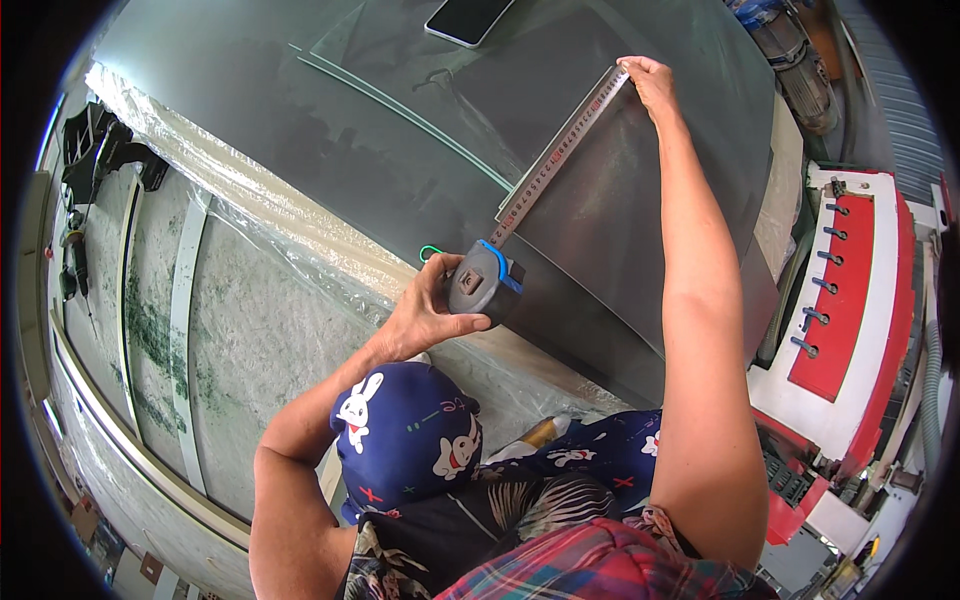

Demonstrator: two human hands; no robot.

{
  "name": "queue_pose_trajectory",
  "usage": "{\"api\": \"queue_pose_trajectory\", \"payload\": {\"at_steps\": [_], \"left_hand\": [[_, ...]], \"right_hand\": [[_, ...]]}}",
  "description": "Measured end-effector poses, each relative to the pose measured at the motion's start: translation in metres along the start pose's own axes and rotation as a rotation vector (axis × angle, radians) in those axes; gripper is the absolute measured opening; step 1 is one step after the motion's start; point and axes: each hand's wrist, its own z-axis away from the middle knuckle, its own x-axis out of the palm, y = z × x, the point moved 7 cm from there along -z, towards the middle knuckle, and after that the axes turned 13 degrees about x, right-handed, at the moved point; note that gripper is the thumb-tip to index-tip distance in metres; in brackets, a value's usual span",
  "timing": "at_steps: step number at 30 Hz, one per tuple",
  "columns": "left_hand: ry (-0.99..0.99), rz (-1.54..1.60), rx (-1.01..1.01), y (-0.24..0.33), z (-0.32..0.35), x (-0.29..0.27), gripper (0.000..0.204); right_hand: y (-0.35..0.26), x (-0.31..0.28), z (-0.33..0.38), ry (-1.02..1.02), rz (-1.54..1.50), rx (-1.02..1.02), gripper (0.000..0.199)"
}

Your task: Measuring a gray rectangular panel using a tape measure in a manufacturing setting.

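A dark grey tape measure (472,284) with a blue trim is gripped in my left hand (415,312), the thumb below the case and the fingers behind it. Its blade (555,160) runs out toward the far right, lying along a narrow strip on a dark flat sheet (610,220). At the blade's far end, the fingertips of my right hand (648,85) pinch its tip against the sheet's corner. A green loop (430,254) shows beside the case.
A phone (468,18) lies on the sheets at the top. Clear plastic wrap (250,190) hangs along the stack's left edge. A cordless drill (125,155) and another power tool (75,250) are at left. A red-and-white machine (860,215) stands at right.
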Motion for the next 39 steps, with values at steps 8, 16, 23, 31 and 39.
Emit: {"api": "queue_pose_trajectory", "payload": {"at_steps": [8, 16, 23, 31, 39], "left_hand": [[0.034, 0.116, 0.001, 0.000, 0.006, -0.002, 0.085], [0.046, 0.147, -0.053, -0.001, 0.008, -0.002, 0.085], [0.071, 0.238, -0.062, -0.003, 0.004, 0.002, 0.084], [0.086, 0.224, -0.061, -0.005, 0.001, 0.004, 0.084], [0.082, 0.242, -0.091, -0.004, 0.001, 0.006, 0.084]], "right_hand": [[0.002, 0.005, 0.003, 0.017, 0.058, 0.037, 0.016], [-0.015, 0.008, 0.017, 0.077, 0.186, -0.004, 0.017], [-0.016, 0.007, 0.022, 0.158, 0.437, -0.087, 0.018], [-0.017, 0.006, 0.028, 0.191, 0.436, -0.136, 0.018], [-0.029, 0.009, 0.044, 0.223, 0.433, -0.127, 0.021]]}}
